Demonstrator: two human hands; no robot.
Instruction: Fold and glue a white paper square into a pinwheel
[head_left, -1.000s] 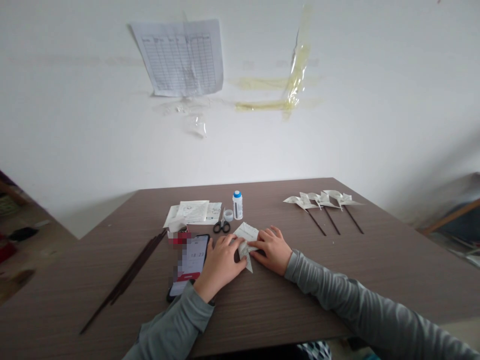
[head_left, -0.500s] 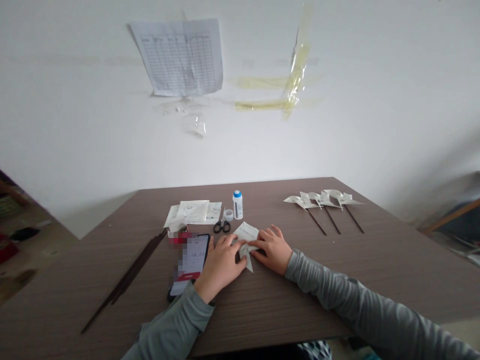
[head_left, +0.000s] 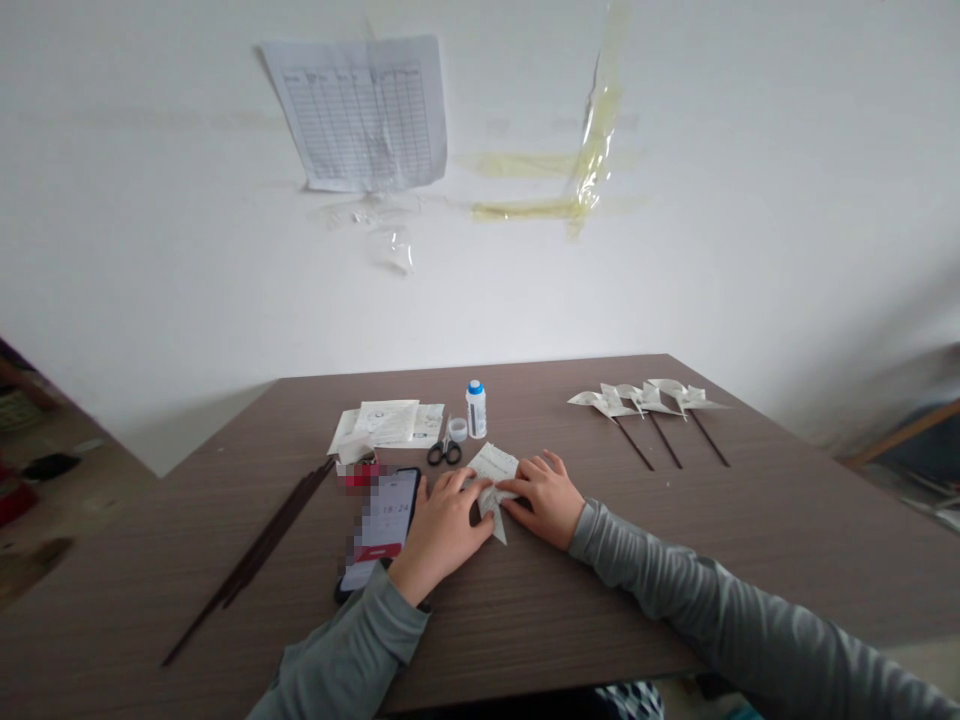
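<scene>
A folded piece of white printed paper (head_left: 493, 470) lies on the brown table (head_left: 525, 610) between my two hands. My left hand (head_left: 441, 530) rests on its left part, fingers stretched over it and pressing down. My right hand (head_left: 546, 495) lies on its right edge, fingers curled lightly with the tips on the paper. Both sleeves are grey. A pointed tip of the paper sticks out toward me between the hands.
A phone (head_left: 382, 525) lies just left of my left hand. Behind are small scissors (head_left: 444, 450), a white bottle with a blue cap (head_left: 475, 410), a small cap (head_left: 457, 430) and paper sheets (head_left: 386, 424). Dark sticks (head_left: 255, 555) lie left; three paper pinwheels on sticks (head_left: 649, 405) right.
</scene>
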